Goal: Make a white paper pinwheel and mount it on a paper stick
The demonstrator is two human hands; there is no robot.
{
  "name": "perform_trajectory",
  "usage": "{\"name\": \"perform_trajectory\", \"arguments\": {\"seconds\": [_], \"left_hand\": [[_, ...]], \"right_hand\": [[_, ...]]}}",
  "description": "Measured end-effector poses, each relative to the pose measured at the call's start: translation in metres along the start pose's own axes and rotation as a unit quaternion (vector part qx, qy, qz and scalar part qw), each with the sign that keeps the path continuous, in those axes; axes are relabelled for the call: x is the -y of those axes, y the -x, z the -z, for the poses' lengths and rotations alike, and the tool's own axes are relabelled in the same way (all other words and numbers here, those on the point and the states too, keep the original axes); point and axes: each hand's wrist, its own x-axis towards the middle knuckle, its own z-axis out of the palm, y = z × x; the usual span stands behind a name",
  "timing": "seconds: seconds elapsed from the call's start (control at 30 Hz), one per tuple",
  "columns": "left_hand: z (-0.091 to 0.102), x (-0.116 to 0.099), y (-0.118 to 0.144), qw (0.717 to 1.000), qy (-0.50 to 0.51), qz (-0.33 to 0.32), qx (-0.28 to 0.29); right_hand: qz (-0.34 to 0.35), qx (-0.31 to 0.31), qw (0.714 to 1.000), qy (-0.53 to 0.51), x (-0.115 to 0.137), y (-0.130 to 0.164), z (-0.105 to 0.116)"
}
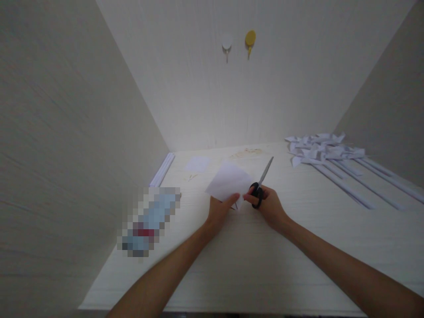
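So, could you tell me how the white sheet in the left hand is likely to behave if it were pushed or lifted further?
The white sheet looks thin, so it is probably very light and floppy. The left hand pinches only its near edge, so the free part would likely sag or flutter. Pushed across the desk, it would probably slide or buckle rather than roll.
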Motion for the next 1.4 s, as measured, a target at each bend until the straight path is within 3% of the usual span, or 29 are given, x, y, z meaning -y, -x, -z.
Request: {"name": "perform_trajectory", "arguments": {"seconds": [0.3, 0.53, 0.8, 1.4], "left_hand": [[0.001, 0.003, 0.002, 0.998, 0.047, 0.041, 0.012], [0.0, -0.001, 0.002, 0.999, 0.018, 0.043, -0.008], [0.004, 0.009, -0.004, 0.992, 0.107, 0.062, -0.021], [0.001, 0.004, -0.001, 0.997, 0.057, 0.04, -0.039]], "right_hand": [[0.0, -0.003, 1.0, -0.028, -0.005, -0.003, 0.002], [-0.005, -0.001, 0.999, -0.033, -0.003, -0.003, 0.002], [-0.018, 0.08, 0.996, -0.028, -0.002, 0.001, 0.002], [-0.006, 0.098, 0.995, 0.014, -0.003, 0.003, 0.0]]}}
